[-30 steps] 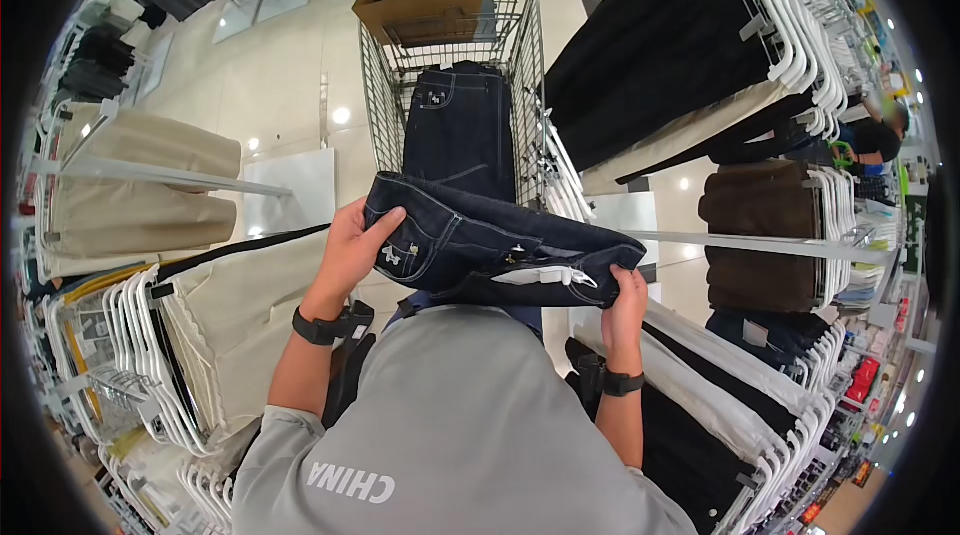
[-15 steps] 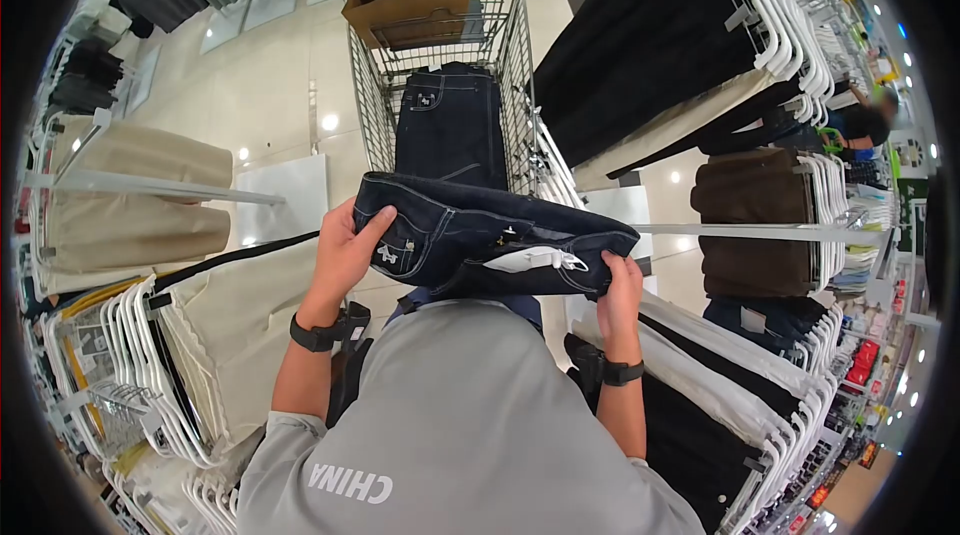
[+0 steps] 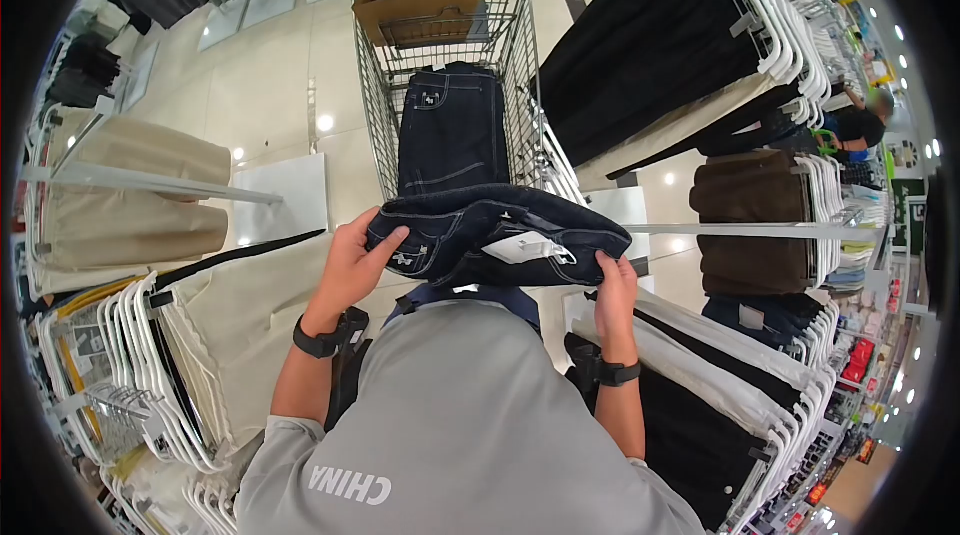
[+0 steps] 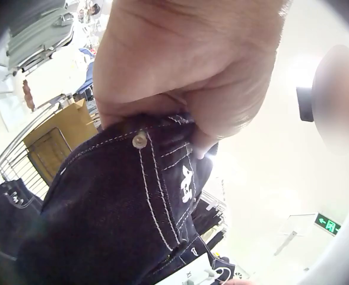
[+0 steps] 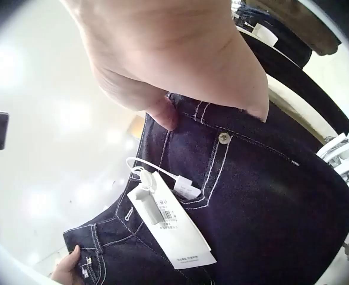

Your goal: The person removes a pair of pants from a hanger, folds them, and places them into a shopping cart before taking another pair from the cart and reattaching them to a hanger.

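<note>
A pair of dark blue jeans [image 3: 450, 247] with pale stitching is held by the waist in front of the body. My left hand [image 3: 352, 260] pinches one end of the waistband, thumb on top, beside a pocket with a small white embroidered figure [image 4: 187, 183]. At the other end my right hand [image 3: 617, 293] grips the waist between thumb and fingers. A white tag [image 5: 171, 222] hangs on a loop from the jeans between the hands. Another pair of dark jeans [image 3: 452, 125] lies folded in the shopping cart [image 3: 525, 85] just beyond.
At the cart's far end stands a brown paper bag [image 3: 415, 0]. Racks flank me, with cream trousers [image 3: 240, 335] on the left, black trousers [image 3: 650, 55] and brown trousers [image 3: 745, 220] on the right. White hangers [image 3: 800, 35] stick out. Another person [image 3: 865, 125] is at far right.
My hands have come slightly closer together, the right one moving left. The waistband now bows into a curve and the white tag lies more spread out.
</note>
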A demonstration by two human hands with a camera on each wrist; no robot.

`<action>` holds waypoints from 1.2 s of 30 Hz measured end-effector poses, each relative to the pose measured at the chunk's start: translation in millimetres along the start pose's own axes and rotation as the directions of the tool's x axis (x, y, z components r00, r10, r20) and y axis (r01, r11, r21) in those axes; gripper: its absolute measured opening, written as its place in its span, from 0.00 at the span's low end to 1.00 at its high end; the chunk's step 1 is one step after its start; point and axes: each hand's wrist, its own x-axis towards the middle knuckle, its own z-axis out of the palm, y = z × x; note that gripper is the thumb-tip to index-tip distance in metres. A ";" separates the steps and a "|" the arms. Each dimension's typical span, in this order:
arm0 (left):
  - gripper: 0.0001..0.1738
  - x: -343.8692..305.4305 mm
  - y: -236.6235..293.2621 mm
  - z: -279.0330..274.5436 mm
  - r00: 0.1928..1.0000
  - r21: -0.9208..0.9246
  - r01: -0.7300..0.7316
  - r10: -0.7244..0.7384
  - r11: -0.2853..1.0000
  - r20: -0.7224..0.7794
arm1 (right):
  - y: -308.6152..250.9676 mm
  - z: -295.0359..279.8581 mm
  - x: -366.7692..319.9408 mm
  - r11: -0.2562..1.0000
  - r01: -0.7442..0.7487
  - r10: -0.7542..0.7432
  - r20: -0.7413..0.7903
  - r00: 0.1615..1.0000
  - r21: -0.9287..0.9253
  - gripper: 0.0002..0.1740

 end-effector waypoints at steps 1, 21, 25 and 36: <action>0.12 -0.6 -0.6 -0.9 1.000 0.029 0.002 -0.003 1.000 0.010 | 1.1 0.7 -1.4 1.000 -0.001 0.001 0.000 1.000 -0.019 0.13; 0.13 32.7 -153.7 -1.1 0.959 -0.041 0.252 -0.256 0.967 -0.121 | 64.7 -15.2 47.2 0.946 0.022 0.037 0.178 0.983 -0.323 0.12; 0.13 41.4 -180.0 8.9 0.950 0.199 0.295 -0.264 0.935 -0.169 | 68.8 -18.6 69.9 0.893 0.095 0.018 0.246 0.969 -0.440 0.10; 0.10 43.4 -182.7 48.5 0.950 0.089 0.213 -0.185 0.973 -0.252 | 62.7 -44.3 114.2 0.932 0.068 0.013 0.219 0.976 -0.355 0.12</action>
